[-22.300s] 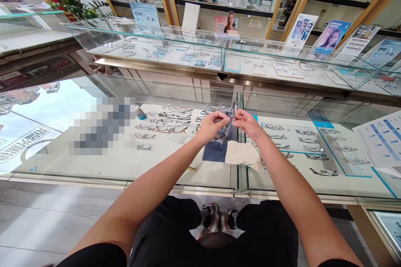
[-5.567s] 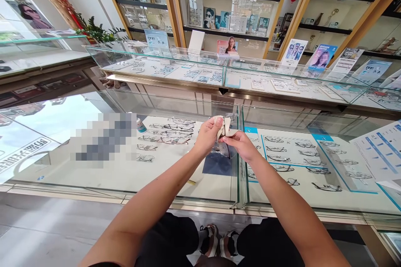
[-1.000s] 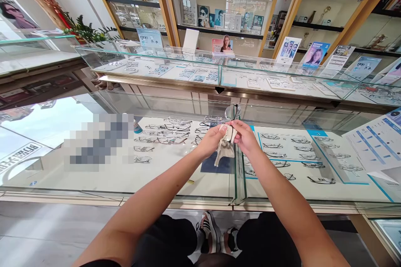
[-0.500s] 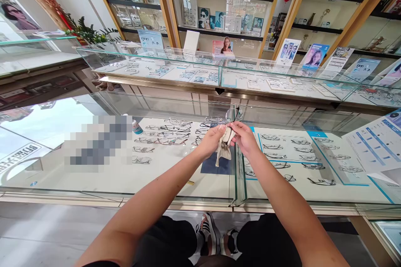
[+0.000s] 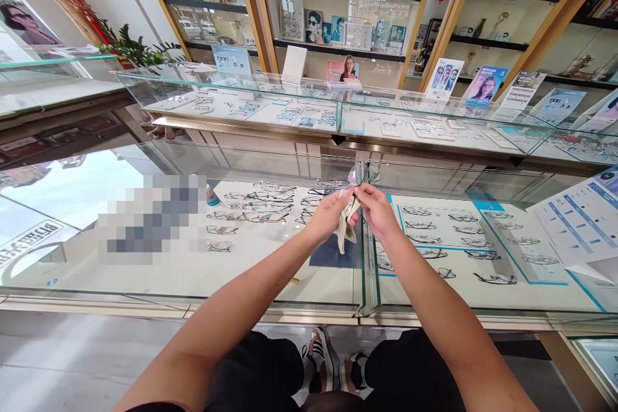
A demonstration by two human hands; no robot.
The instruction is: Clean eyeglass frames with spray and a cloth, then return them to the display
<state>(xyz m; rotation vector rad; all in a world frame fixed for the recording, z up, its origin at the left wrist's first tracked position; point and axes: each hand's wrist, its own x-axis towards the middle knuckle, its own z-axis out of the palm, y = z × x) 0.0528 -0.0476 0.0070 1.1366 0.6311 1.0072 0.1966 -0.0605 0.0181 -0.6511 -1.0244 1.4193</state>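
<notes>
Over the glass counter my left hand (image 5: 329,214) and my right hand (image 5: 378,207) meet, fingertips closed. A pair of eyeglasses (image 5: 358,174) sticks up beyond the fingertips, its clear lenses pointing away from me. Out of my left hand hangs a crumpled beige cloth (image 5: 346,235), dangling between the two hands. My right thumb and fingers pinch the near part of the eyeglasses; the exact contact is partly hidden by fingers and cloth. Beneath the hands lies a dark blue mat (image 5: 333,256).
Rows of eyeglass frames (image 5: 258,206) lie inside the glass display counter (image 5: 232,283). A small bottle (image 5: 211,196) stands to the left, beside a blurred-out patch. At right leans a printed sheet (image 5: 579,219). Another display case (image 5: 270,125) with upright cards runs behind.
The eyeglasses have turned slightly, with their lenses now spread wider to the right. The cloth has shifted and hangs narrower between my hands. Both arms stay nearly in place.
</notes>
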